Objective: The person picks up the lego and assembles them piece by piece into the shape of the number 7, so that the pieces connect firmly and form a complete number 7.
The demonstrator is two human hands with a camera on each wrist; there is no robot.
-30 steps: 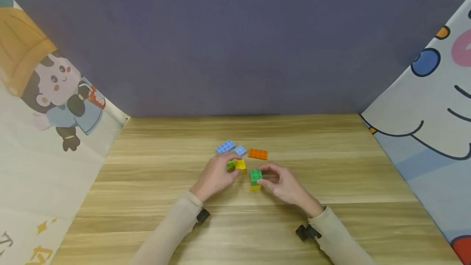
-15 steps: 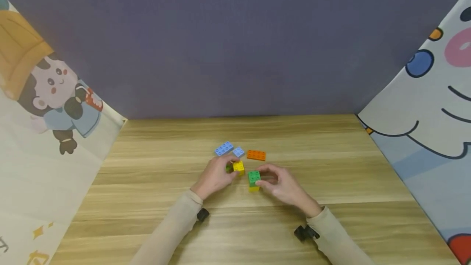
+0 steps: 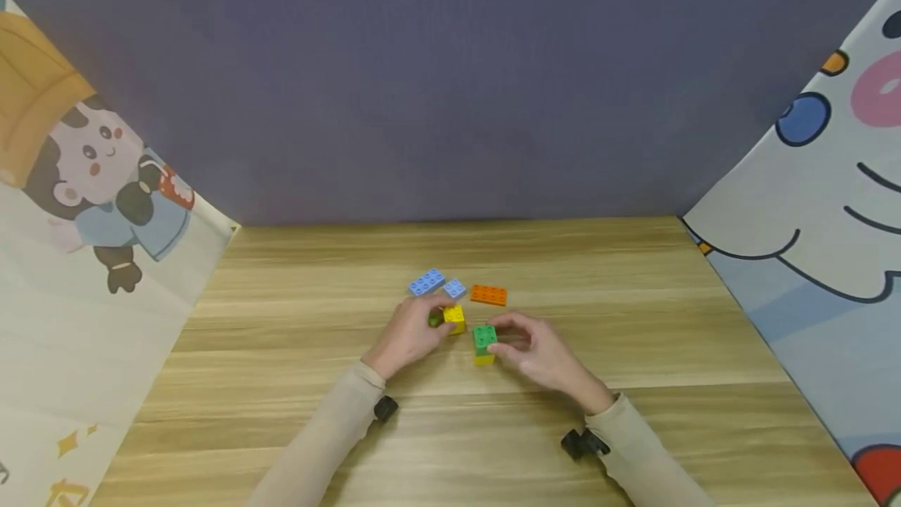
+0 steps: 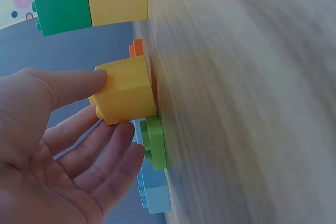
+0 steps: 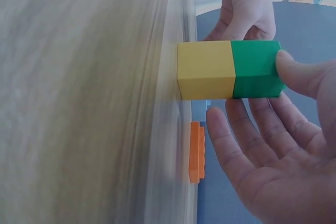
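My left hand (image 3: 408, 337) pinches a yellow toy building brick (image 3: 454, 320) between thumb and fingers, low at the tabletop. Seen from the left wrist, the thumb presses near the brick's studded end, with fingers on the opposite side. A light green brick (image 4: 156, 142) sits just beyond it, partly covered by this hand in the head view. To the right, my right hand (image 3: 547, 356) holds a two-brick stack by its upper part. That stack has a green brick (image 5: 257, 69) on top of a yellow brick (image 5: 206, 71) and stands upright on the table.
Behind the hands lie a long blue brick (image 3: 426, 282), a small blue brick (image 3: 454, 289) and a flat orange brick (image 3: 489, 295). The wooden table (image 3: 598, 272) meets a dark panel (image 3: 450, 100) at the back and cartoon-printed panels at both sides.
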